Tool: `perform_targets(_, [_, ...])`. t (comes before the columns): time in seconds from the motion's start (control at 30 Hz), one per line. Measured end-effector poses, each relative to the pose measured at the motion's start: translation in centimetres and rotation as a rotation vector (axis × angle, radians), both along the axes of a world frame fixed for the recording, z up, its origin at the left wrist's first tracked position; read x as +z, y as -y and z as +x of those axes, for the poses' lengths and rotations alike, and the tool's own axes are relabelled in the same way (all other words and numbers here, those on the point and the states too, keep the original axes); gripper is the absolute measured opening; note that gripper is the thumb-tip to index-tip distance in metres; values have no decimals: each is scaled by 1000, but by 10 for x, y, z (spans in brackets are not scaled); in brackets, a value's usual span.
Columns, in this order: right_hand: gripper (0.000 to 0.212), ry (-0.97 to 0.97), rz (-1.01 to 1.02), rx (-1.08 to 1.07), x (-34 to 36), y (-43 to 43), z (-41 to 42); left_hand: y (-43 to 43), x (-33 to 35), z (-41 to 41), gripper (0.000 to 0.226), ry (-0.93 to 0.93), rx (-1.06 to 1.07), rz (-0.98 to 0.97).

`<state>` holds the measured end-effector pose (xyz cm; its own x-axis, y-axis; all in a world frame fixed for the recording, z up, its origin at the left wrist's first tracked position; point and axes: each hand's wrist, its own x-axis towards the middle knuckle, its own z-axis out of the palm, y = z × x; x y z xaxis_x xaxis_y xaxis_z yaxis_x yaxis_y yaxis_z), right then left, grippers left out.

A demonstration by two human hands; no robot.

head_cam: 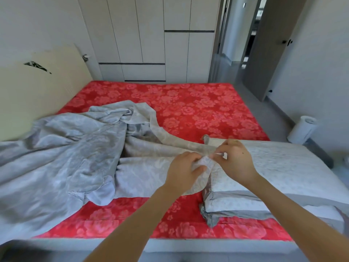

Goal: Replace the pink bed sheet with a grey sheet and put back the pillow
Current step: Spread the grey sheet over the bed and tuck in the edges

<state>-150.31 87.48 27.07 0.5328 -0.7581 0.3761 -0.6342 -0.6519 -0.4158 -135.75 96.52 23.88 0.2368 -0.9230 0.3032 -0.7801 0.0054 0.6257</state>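
**Both hands on a bunched edge of the grey sheet**

The bed is covered by the pink sheet (188,104), a red-pink cloth printed with roses, lying flat across the mattress. On top of it the grey sheet (71,154) sits in a crumpled heap over the left half of the bed. One long fold of it trails toward the middle and ends at the person's hands.

The left hand (184,167) has its fingers curled round a wad of that fold, the cloth puckered between thumb and fingers. The right hand (236,159), just beside it, pinches the same edge of fabric between thumb and fingertips, the other fingers bent over it. The 2 hands nearly touch, with the gathered cloth between them.

The pillow (273,173), in a pale quilted case with a grey border, lies on the near right part of the bed. Its left end sits right under the hands and touches the grey fold.

A cream headboard (37,91) runs along the left side. White wardrobe doors (151,35) stand behind the far edge of the bed. A grey door (273,44) stands open at the far right, and a white paper roll (302,129) stands upright on the floor by the right wall.
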Motion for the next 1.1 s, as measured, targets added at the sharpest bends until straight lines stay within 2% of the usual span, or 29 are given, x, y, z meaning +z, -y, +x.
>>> perform_targets(0.2, [30, -34, 36, 51, 4, 15, -35, 19, 11, -41, 19, 88, 71, 70])
perform_targets(0.47, [22, 28, 114, 188, -2, 103, -117, 90, 25, -121, 28, 227, 172, 193])
perform_targets(0.6, [26, 36, 58, 324, 17, 160, -160, 127, 48, -181, 30, 168, 302, 142])
perform_targets(0.77, [26, 199, 10, 430, 57, 216, -208, 166, 91, -243, 28, 114, 392, -34])
perform_targets(0.97, [21, 225, 72, 632, 37, 257, -244, 189, 87, -297, 32, 105, 444, 27])
perform_targets(1.1, [15, 186, 192, 777, 9, 267, -256, 187, 64, -323, 27, 19, 607, 87])
